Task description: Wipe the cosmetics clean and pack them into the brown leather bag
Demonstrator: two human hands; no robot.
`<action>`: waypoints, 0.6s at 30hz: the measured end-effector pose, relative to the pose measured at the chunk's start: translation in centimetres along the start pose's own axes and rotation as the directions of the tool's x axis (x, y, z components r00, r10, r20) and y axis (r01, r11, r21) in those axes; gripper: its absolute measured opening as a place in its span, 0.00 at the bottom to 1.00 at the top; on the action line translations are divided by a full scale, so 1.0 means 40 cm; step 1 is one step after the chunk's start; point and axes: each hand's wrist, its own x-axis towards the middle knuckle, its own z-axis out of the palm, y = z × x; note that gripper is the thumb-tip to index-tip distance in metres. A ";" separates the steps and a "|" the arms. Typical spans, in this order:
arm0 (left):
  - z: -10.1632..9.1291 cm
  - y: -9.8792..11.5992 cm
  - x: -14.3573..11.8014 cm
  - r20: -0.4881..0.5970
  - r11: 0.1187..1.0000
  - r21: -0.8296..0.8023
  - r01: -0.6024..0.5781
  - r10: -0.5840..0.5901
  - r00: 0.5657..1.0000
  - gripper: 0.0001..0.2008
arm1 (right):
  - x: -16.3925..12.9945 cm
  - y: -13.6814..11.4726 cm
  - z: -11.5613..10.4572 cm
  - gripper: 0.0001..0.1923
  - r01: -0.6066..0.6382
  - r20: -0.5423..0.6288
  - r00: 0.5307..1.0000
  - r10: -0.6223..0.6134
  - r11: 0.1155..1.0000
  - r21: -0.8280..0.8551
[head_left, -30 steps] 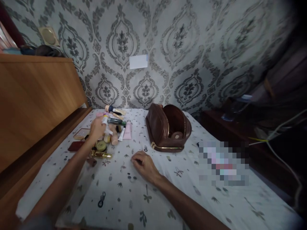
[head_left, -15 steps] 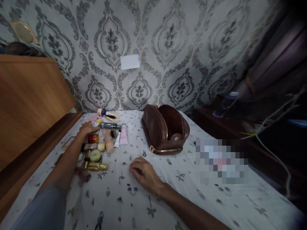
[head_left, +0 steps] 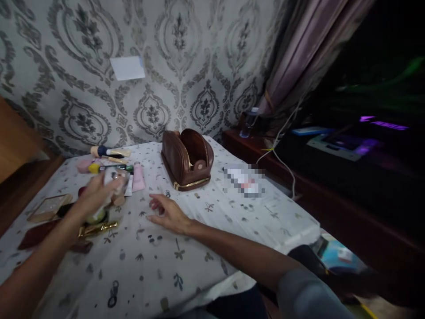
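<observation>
The left hand is lifted a little above the bed and looks blurry. Its fingers are curled around a small pale bottle, and the top of the bottle pokes out past the fingers. What kind of bottle it is cannot be made out. The hand hangs over a heap of make-up things on the left side of the bed.

The right hand lies flat on the flowery bed sheet with its fingers spread wide. It holds nothing. It rests in the middle of the bed, near the left hand but apart from it.

Just past the held bottle lies a pink tube. A dark green pen-like stick lies behind it, and a brush with a blue band lies closest to the wall. Under the left hand is a gold tube. A flat tan case sits further to the left.

A brown leather pouch stands on the bed with its zip open wide. It is well apart from both hands, nearer the patterned wall.
</observation>
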 end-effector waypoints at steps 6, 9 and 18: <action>0.207 0.074 -0.170 0.134 0.989 0.001 -0.146 0.145 0.980 0.25 | 0.000 0.004 0.012 0.25 -0.041 -0.029 0.999 0.037 0.986 -0.165; 0.225 0.050 -0.188 0.121 0.986 0.026 -0.163 0.159 0.980 0.22 | 0.001 0.011 0.014 0.28 -0.009 -0.072 0.997 -0.008 0.971 -0.240; 0.208 0.016 -0.173 0.088 0.990 0.006 -0.138 0.137 0.987 0.18 | -0.002 0.010 -0.001 0.44 0.004 -0.050 0.999 -0.013 0.985 -0.174</action>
